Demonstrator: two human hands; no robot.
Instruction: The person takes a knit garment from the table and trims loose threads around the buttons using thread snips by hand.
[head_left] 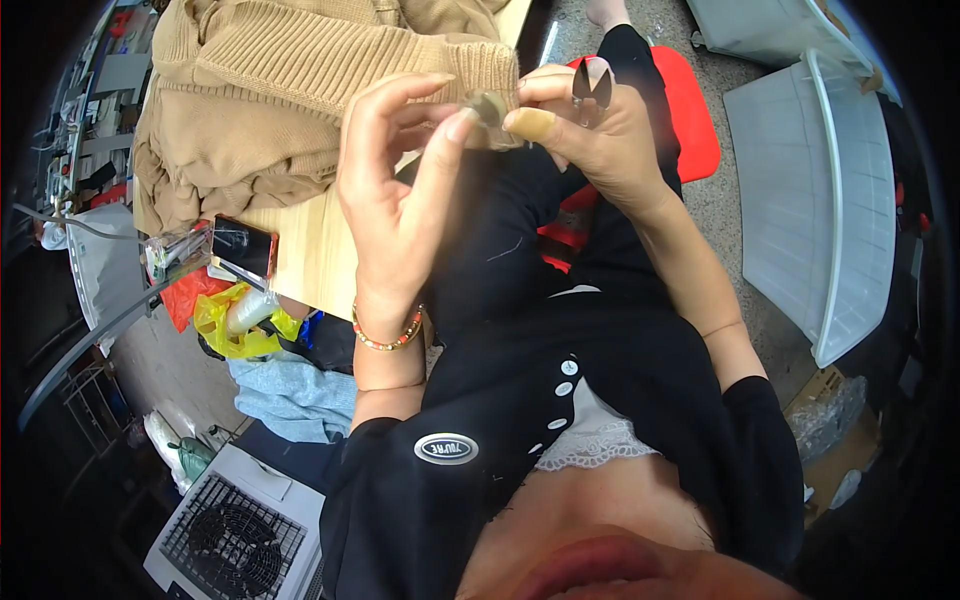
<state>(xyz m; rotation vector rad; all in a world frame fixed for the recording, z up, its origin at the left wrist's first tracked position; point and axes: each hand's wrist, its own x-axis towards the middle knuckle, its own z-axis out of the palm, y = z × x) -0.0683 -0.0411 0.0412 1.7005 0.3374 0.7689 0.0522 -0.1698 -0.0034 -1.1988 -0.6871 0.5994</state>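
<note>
Our black top sits closest; beyond it our left hand rises upright, fingers narrowed around a blurred round item beside the cuff of the tan knit on the worktop. Our right hand slants inward, fingers holding dark-bladed snips.

Left of frame: a dark phone is seen by the edge of a pale wood table, with red and yellow plastic bags bunched below and a light-blue knit piled under those; lower left is taken up by a white unit with a black round grille. Right side is filled by a translucent white bin, another bin cut off above it, clear crumpled plastic and cardboard below; a red stool is partly covered, upper right of centre.
</note>
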